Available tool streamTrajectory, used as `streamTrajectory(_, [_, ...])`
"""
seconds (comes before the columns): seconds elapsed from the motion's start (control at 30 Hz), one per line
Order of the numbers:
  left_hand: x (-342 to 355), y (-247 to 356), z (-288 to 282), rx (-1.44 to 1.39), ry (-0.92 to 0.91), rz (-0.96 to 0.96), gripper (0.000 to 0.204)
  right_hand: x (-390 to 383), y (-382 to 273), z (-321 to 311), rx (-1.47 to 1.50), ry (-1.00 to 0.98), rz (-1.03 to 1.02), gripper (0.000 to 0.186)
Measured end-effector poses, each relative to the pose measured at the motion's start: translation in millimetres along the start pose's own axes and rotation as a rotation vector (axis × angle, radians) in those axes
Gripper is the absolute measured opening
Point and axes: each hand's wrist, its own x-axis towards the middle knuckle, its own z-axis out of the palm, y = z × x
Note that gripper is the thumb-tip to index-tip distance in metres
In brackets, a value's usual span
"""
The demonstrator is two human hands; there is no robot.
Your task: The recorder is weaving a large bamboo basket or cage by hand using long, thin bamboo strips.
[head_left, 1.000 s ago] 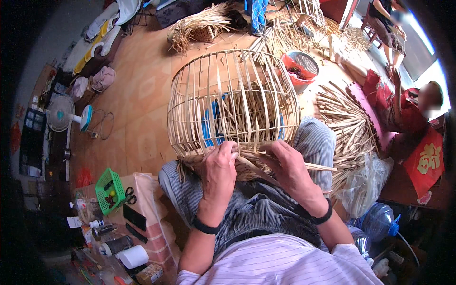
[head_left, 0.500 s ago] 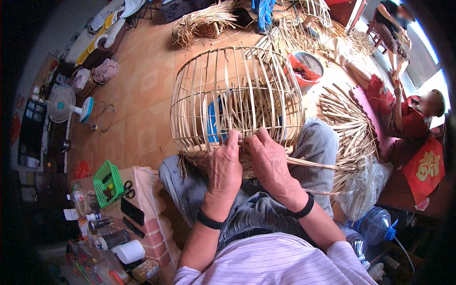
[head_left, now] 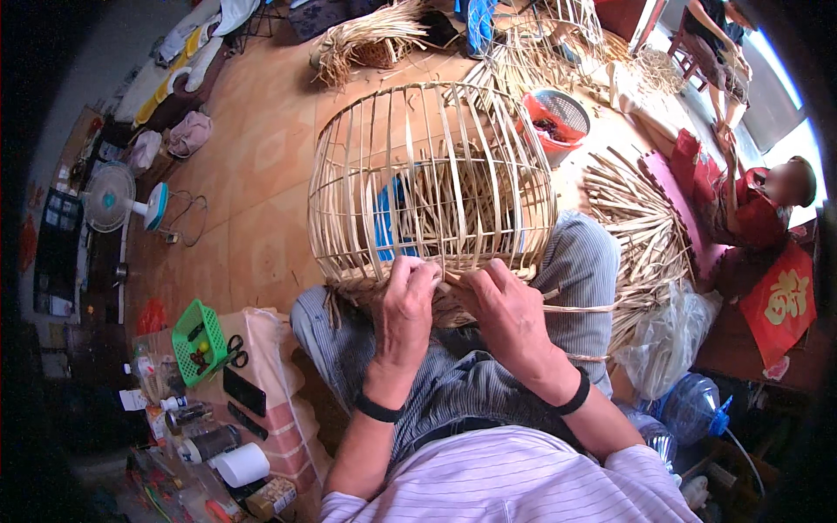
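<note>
A pale cage-like basket of woven split strips (head_left: 453,118) rests across my striped-trousered knees (head_left: 580,257). My left hand (head_left: 406,296) is closed on the woven strips of its near edge. Beside it, my right hand (head_left: 504,309) has bent fingers pressed onto the same edge, gripping a strip; the fingertips are partly hidden. Loose strip ends (head_left: 580,307) stick out to the right below the cage. A blue object (head_left: 391,228) shows through the bars, behind many upright strips.
Phone (head_left: 244,392), scissors (head_left: 236,352), green basket (head_left: 192,344) and bottles lie on a cloth-covered surface at left. A fan (head_left: 109,196) stands behind. Strip bundles (head_left: 636,235), red colander bucket (head_left: 567,131), plastic bag (head_left: 658,349), water jug (head_left: 693,405), seated person (head_left: 754,200) and another person (head_left: 715,61) are right.
My right hand moved inward toward my left hand, then both dropped slightly from their position half a second ago. The diagonal strip seen under my hands earlier no longer shows there.
</note>
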Motion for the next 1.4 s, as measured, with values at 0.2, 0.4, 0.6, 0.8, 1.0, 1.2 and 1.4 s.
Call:
streamTrajectory(0.2, [0.8, -10.3, -9.1, 0.063, -0.057, 0.256, 0.023, -3.0, 28.1, -18.0, -0.134, -0.012, -0.057, 0.044])
streamTrajectory(0.4, [16.3, 2.6, -21.6, 0.081, -0.229, 0.185, 0.035, 8.2, 40.2, -39.5, -0.228, -0.095, -0.254, 0.028])
streamTrajectory(0.6, [24.8, -12.9, -18.2, -0.063, -0.245, 0.166, 0.045, -5.5, 50.2, -37.3, -0.069, -0.219, -0.216, 0.017])
streamTrajectory(0.8, [36.2, -15.7, -21.2, -0.241, -0.338, 0.053, 0.039, 4.6, 71.5, -33.2, -0.089, -0.213, -0.203, 0.022])
streamTrajectory(1.0, [43.2, -16.2, -27.9, -0.220, -0.393, 0.072, 0.033, -23.8, 19.3, -48.5, -0.056, -0.010, -0.175, 0.030])
streamTrajectory(1.2, [51.6, -18.5, -31.6, -0.228, -0.434, 0.069, 0.031, -35.6, 3.9, -47.2, -0.134, 0.033, -0.238, 0.035])
streamTrajectory(1.4, [53.9, -26.4, -29.7, -0.214, -0.467, 0.071, 0.030, -35.5, 12.0, -13.5, 0.065, -0.247, 0.072, 0.038])
